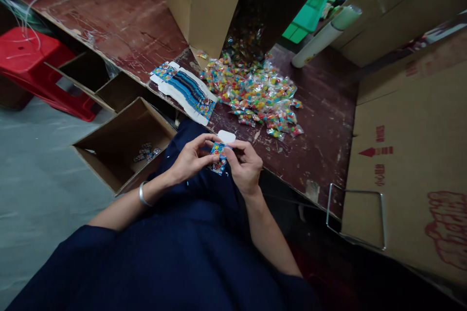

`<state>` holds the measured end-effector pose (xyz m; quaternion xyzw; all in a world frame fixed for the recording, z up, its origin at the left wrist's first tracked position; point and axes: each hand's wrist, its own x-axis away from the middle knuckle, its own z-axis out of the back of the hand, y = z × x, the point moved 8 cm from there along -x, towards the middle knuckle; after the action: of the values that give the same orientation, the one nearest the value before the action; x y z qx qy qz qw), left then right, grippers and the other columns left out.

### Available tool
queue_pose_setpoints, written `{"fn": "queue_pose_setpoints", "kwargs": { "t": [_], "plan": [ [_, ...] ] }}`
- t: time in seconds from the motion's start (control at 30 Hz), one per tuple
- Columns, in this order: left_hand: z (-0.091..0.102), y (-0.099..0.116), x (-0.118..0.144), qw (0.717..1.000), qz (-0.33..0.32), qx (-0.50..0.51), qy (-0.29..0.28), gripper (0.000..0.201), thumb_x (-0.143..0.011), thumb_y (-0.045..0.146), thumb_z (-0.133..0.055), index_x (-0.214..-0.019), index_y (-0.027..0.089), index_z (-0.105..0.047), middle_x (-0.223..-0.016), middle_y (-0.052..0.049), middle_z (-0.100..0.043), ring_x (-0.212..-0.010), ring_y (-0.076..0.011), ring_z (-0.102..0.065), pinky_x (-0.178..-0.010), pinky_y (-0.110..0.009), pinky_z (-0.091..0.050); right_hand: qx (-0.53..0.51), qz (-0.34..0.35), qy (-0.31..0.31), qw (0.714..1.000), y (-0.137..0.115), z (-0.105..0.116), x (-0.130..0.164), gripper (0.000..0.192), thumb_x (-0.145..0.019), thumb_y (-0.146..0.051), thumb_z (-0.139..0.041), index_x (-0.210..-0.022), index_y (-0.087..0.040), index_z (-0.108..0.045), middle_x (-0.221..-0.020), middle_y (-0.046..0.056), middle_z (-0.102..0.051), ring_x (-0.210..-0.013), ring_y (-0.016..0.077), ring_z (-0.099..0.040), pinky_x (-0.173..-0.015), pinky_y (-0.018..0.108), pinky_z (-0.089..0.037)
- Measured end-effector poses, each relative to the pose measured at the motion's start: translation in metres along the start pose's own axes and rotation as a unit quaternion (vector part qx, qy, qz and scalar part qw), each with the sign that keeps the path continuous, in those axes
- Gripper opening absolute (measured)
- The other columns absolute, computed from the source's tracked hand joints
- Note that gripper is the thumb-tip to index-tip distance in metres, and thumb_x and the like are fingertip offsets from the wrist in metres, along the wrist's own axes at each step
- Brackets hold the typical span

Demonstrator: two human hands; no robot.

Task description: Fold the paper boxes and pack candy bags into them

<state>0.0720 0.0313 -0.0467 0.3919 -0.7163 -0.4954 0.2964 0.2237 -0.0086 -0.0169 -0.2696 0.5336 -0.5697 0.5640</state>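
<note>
My left hand point(189, 158) and my right hand point(245, 165) hold one small blue printed paper box point(219, 155) between them, over my lap in a dark blue garment. A white flap point(226, 136) sticks up from the box's top. A silver bangle point(142, 194) is on my left wrist. On the worn dark red table point(321, 141) ahead lies a pile of small clear packets with colourful candies point(255, 92). A fanned stack of flat blue-and-white box blanks point(184, 90) lies at the table's edge, left of the pile.
An open cardboard carton point(124, 146) on the floor at my left holds a few finished small boxes point(146, 151). Large cardboard cartons stand at the back point(204, 0) and right point(412, 155). A red plastic stool point(40, 68) is far left, a wire handle point(355, 218) at right.
</note>
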Motion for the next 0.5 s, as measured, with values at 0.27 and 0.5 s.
{"fn": "queue_pose_setpoints", "kwargs": {
  "t": [0.27, 0.5],
  "plan": [
    [0.001, 0.0, 0.0, 0.999, 0.002, 0.014, 0.035, 0.06, -0.071, 0.04, -0.093, -0.109, 0.022, -0.05, -0.098, 0.001, -0.059, -0.073, -0.0095, -0.067, -0.068, -0.022, -0.059, -0.087, -0.015, 0.051, 0.995, -0.007, -0.007, -0.006, 0.026, -0.089, -0.044, -0.078, -0.098, -0.025, -0.062, -0.099, 0.004, -0.076, -0.091, 0.0201, -0.075, -0.085, 0.035, -0.062],
    [0.007, 0.006, 0.006, 0.994, -0.04, -0.079, 0.07, 0.048, -0.079, 0.026, -0.084, -0.114, 0.022, -0.052, -0.107, -0.002, -0.06, -0.075, -0.01, -0.069, -0.069, -0.022, -0.06, -0.115, -0.092, -0.026, 0.989, -0.009, -0.012, -0.021, 0.029, -0.08, -0.048, -0.085, -0.084, -0.023, -0.07, -0.09, 0.003, -0.075, -0.083, 0.019, -0.071, -0.078, 0.033, -0.061]
  ]
}}
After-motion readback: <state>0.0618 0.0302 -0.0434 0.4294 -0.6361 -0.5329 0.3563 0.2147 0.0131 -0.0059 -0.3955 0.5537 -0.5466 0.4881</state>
